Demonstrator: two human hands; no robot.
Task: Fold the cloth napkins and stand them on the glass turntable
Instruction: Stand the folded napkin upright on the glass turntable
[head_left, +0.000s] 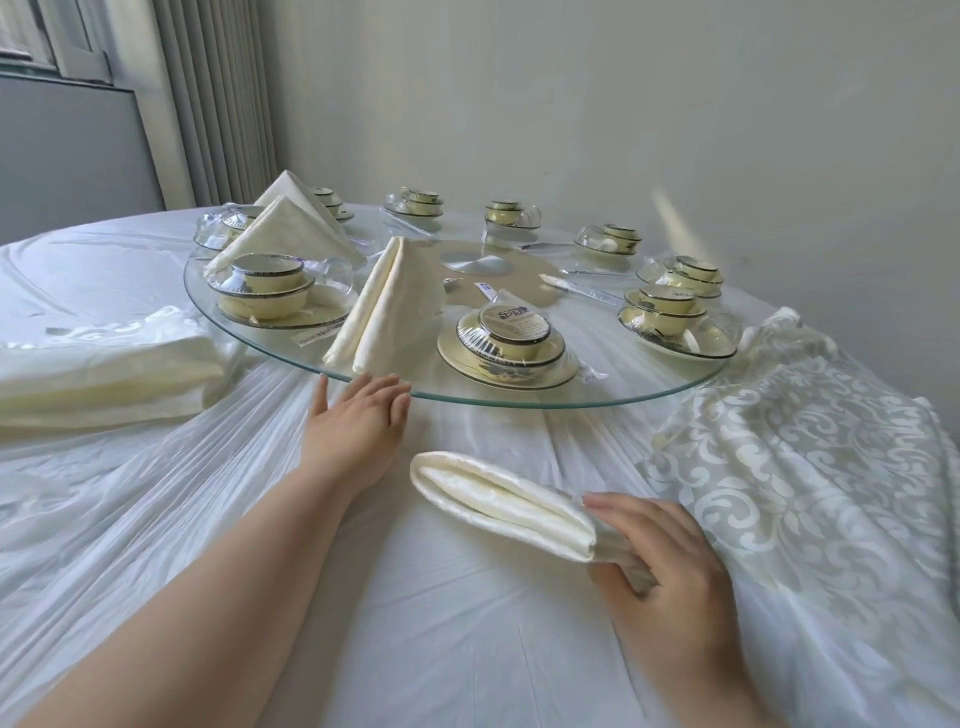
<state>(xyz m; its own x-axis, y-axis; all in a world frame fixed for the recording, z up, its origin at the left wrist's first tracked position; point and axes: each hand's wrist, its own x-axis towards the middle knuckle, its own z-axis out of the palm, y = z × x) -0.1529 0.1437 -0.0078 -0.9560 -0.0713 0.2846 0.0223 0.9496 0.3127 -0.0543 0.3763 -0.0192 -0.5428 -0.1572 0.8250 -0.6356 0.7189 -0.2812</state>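
A round glass turntable (613, 397) fills the middle of the white-clothed table. Three cream napkins stand on it folded into tents: one near its front edge (387, 306), two at the back left (283, 231) (293, 191). My left hand (358, 415) reaches forward with fingers straight, its fingertips touching the turntable's near rim just below the front napkin. My right hand (670, 566) grips the end of a folded cream napkin (498, 501) that lies on the tablecloth, pointing up and left.
Several plastic-wrapped sets of cream bowls and plates (506, 343) ring the turntable. A stack of folded cream napkins (98, 374) lies at left. A patterned white cloth (810, 457) is heaped at right. Walls and a radiator stand behind.
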